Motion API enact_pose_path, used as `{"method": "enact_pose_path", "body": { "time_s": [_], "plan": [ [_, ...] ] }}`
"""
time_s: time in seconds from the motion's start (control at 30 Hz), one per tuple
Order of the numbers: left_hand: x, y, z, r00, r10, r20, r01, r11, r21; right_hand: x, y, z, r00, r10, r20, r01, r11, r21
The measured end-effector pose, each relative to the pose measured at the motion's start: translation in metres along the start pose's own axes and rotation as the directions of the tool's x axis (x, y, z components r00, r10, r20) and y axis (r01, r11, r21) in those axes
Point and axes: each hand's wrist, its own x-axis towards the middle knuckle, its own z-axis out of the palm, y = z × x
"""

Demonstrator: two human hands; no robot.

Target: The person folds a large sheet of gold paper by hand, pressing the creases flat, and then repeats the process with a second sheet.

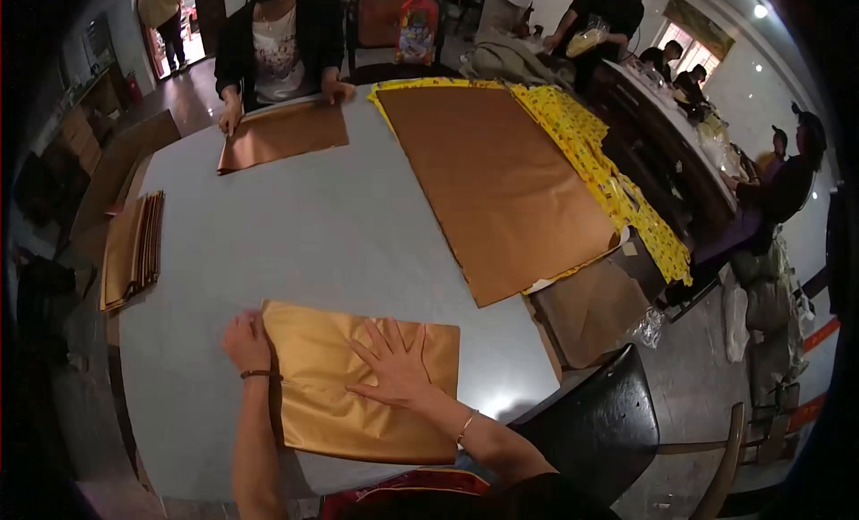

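A folded gold-brown sheet (358, 421) lies on the grey table (295, 225) at its near edge. My right hand (394, 366) is spread flat on the sheet's upper right part, fingers apart. At the sheet's upper left corner is my left hand (246, 341), bent and slightly blurred; whether its fingers pinch the edge cannot be made out. Farther off, a large brown sheet (501, 180) rests on yellow patterned cloth (573, 126).
A stack of folded brown sheets (134, 251) sits at the left edge. Across the table a person handles a smaller copper-brown sheet (284, 137). A black chair (599, 421) stands at the near right. Other people are at a long table (667, 140) on the right.
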Motion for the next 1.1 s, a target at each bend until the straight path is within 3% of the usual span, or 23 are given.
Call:
{"method": "enact_pose_path", "body": {
  "time_s": [0.1,0.23,0.33,0.37,0.47,0.63,0.7,0.77,0.8,0.83,0.87,0.9,0.97,1.0,1.07,1.1],
  "plan": [
    [0.000,0.010,-0.007,0.999,-0.036,0.005,0.036,0.999,-0.014,0.000,-0.002,0.000,0.998,-0.030,-0.063,0.028,0.999,-0.037],
    [-0.001,0.011,-0.010,0.998,-0.059,0.025,0.060,0.998,-0.003,0.010,-0.011,-0.019,0.997,0.013,0.081,-0.007,0.998,-0.064],
    [-0.002,0.008,-0.004,0.999,0.020,-0.045,-0.021,1.000,-0.002,0.035,-0.029,-0.033,0.977,-0.060,0.205,0.077,0.994,-0.078],
    [-0.001,0.007,-0.003,1.000,0.009,-0.018,-0.009,1.000,-0.002,0.043,-0.034,-0.023,0.977,-0.060,0.203,0.077,0.994,-0.080],
    [-0.003,0.012,-0.006,0.999,0.000,-0.035,0.001,1.000,0.008,0.068,-0.053,0.000,0.919,-0.388,-0.067,0.393,0.912,0.120],
    [-0.002,0.012,-0.002,0.995,0.013,-0.098,-0.009,0.999,0.043,0.101,-0.063,0.026,0.906,-0.413,0.088,0.393,0.901,0.186],
    [0.000,0.012,-0.005,0.999,-0.035,-0.015,0.035,0.999,0.023,0.106,-0.064,0.042,0.925,-0.378,0.044,0.363,0.911,0.194],
    [0.001,0.004,0.001,0.996,0.034,-0.088,-0.038,0.998,-0.040,0.108,-0.058,0.063,0.924,-0.377,-0.058,0.379,0.890,0.253],
    [0.002,0.012,-0.011,0.990,0.089,-0.110,-0.086,0.996,0.034,0.102,-0.062,0.044,0.925,-0.379,-0.036,0.380,0.915,0.132],
    [-0.001,0.011,-0.010,0.997,0.019,-0.079,-0.022,0.999,-0.035,0.105,-0.063,0.041,0.932,-0.363,-0.001,0.350,0.897,0.271],
    [0.002,0.004,-0.008,1.000,-0.016,-0.019,0.013,0.988,-0.157,0.104,-0.064,0.042,0.932,-0.361,-0.010,0.354,0.907,0.230],
    [0.005,0.001,-0.010,0.995,-0.068,0.069,0.077,0.986,-0.149,0.103,-0.065,0.044,0.933,-0.358,-0.033,0.358,0.917,0.177],
    [0.010,-0.015,-0.036,0.958,-0.161,0.237,0.273,0.767,-0.580,0.103,-0.064,0.046,0.932,-0.358,-0.055,0.362,0.919,0.154],
    [0.008,-0.021,-0.057,0.949,-0.205,0.238,0.307,0.770,-0.559,0.105,-0.063,0.045,0.921,-0.387,-0.032,0.386,0.905,0.180],
    [-0.006,-0.028,-0.099,0.853,-0.329,0.404,0.521,0.496,-0.695,0.104,-0.062,0.046,0.902,-0.402,-0.157,0.420,0.901,0.111],
    [-0.020,-0.044,-0.113,0.841,-0.307,0.446,0.541,0.519,-0.662,0.102,-0.063,0.047,0.899,-0.419,-0.127,0.435,0.888,0.147]
  ]
}}
